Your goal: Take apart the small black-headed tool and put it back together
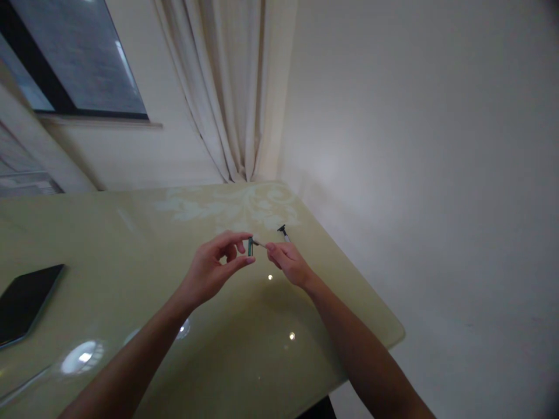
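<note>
My left hand (221, 261) pinches a small green and dark razor cartridge (250, 247) upright, thumb at its lower end and forefinger at its top. My right hand (288, 262) is closed on a slim pale stick (259, 243), whose tip reaches the cartridge's near side from the right. Whether the stick's tip touches the cartridge or sits just beside it, I cannot tell. Just beyond my right hand lies a razor (283, 232) with a black head and a pale handle, partly hidden by that hand.
A glossy yellowish table (209, 372) spreads under both arms, its right edge running along the white wall (414, 174). A black tablet-like device (28, 302) lies at the left. Near it is a thin cable-like strand (26, 385). Curtains (227, 87) hang behind the table.
</note>
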`<action>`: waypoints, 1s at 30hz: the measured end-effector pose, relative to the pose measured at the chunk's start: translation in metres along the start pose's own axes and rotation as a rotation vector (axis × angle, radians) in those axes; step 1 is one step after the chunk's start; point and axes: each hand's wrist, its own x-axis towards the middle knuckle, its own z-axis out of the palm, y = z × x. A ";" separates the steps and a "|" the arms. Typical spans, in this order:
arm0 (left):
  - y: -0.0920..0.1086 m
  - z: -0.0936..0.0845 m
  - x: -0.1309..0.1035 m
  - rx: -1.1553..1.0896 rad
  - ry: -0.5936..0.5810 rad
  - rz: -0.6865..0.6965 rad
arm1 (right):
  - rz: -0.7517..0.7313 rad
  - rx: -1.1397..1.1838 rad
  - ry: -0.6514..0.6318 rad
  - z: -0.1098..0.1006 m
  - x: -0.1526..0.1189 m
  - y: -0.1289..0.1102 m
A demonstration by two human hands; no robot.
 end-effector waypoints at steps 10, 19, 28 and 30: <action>-0.001 -0.002 0.000 -0.004 -0.009 0.000 | 0.018 0.001 0.027 -0.002 0.001 0.001; 0.002 -0.001 0.001 0.000 0.006 0.009 | 0.042 0.013 0.049 0.002 0.001 0.000; -0.001 -0.001 0.001 -0.008 0.010 -0.016 | 0.016 -0.023 0.021 0.000 0.001 0.001; -0.002 -0.002 0.000 -0.008 0.003 -0.019 | 0.017 -0.011 -0.014 0.000 0.001 0.001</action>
